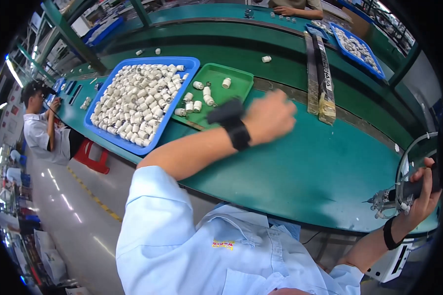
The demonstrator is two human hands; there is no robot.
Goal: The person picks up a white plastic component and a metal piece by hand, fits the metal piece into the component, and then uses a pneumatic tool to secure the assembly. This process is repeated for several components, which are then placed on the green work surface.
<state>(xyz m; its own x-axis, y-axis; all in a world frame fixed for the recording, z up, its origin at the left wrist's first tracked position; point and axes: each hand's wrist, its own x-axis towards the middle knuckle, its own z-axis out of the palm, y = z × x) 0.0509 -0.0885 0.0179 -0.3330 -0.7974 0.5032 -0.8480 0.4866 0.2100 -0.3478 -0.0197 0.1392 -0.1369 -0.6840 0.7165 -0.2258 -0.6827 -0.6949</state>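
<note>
Head view, looking down: nearest, the right hand (425,189) is wrapped around a dark-handled tool (396,199) with a metal tip and thin looped tubing at the edge of the green bench (305,167), while the blurred left hand (269,118) hovers loosely curled over the bench beside the green tray (236,88), and I cannot tell if it holds anything. Only a handful of small white cylindrical parts (197,101) lie in that tray, whereas the blue tray (189,64) behind it is heaped with them, so I'd judge most of the work remains. Farther off, another blue tray (379,71) holds more pieces.
</note>
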